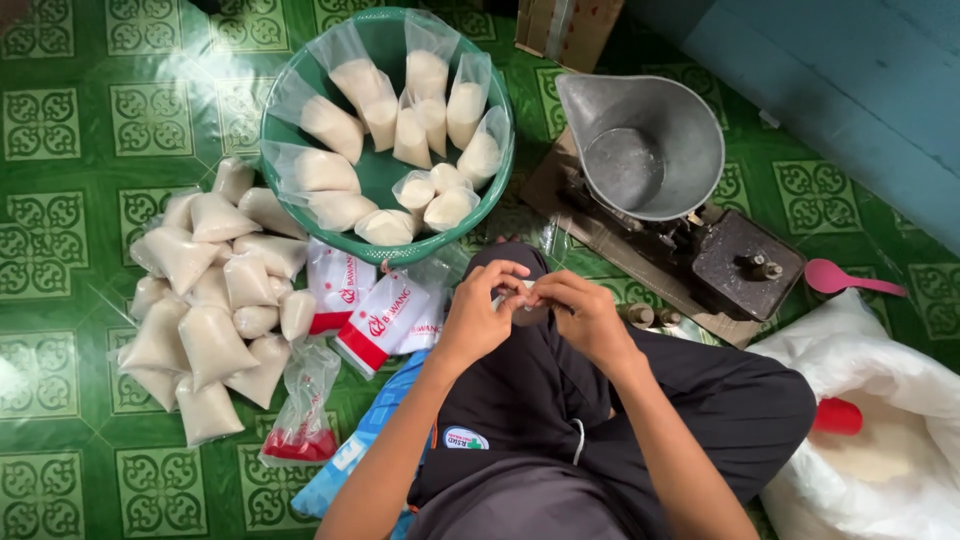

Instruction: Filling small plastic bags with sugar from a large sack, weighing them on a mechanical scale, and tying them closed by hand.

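Both hands, left hand (478,312) and right hand (585,315), pinch what looks like a small clear plastic bag (520,296) over the lap, fingers closed on it. It seems light, limp and slippery, best gripped near its mouth.

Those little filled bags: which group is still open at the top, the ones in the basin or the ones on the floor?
The bags in the green basin: their tops stand up loose. The floor pile looks closed and plump.

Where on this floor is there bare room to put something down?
Bare green tile lies left of the pile of tied bags, and also between the scale and the blue wall. It is crowded around the green basin, the printed packets and the open white sack.
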